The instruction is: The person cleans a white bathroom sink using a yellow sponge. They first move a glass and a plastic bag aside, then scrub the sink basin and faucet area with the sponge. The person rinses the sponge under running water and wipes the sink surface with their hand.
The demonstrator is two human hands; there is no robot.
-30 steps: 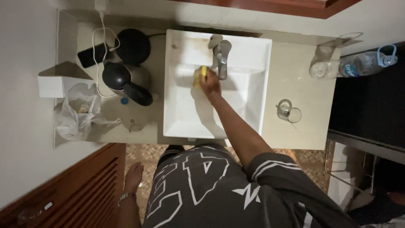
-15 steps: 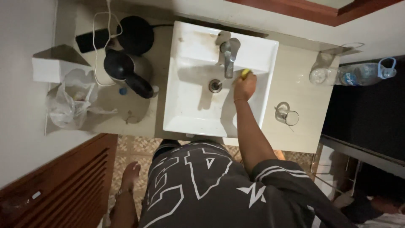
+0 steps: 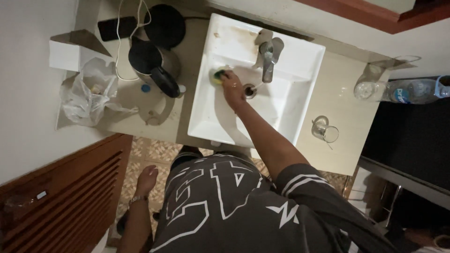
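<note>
My right hand [image 3: 232, 88] is down inside the white rectangular sink [image 3: 300, 108], gripping a yellow-green sponge [image 3: 218, 76] pressed against the basin's left side. The drain [image 3: 250, 90] lies just right of the hand, and the metal tap [image 3: 269, 57] stands behind it. My left hand [image 3: 146, 179] hangs loose at my side above the tiled floor, fingers relaxed and holding nothing; a bracelet sits on that wrist.
Left of the sink the counter carries a black kettle [image 3: 152, 63], its round base [image 3: 165, 26], a phone [image 3: 116, 28] with a white cable, a crumpled plastic bag [image 3: 90, 93] and a white box [image 3: 65, 54]. At the right are a glass [image 3: 325, 130] and a plastic bottle [image 3: 403, 91]. A wooden louvred door [image 3: 61, 192] stands lower left.
My right hand has swept the sponge from the basin's right side, past the tap, over to the left side. The left hand stays hanging at my side.
</note>
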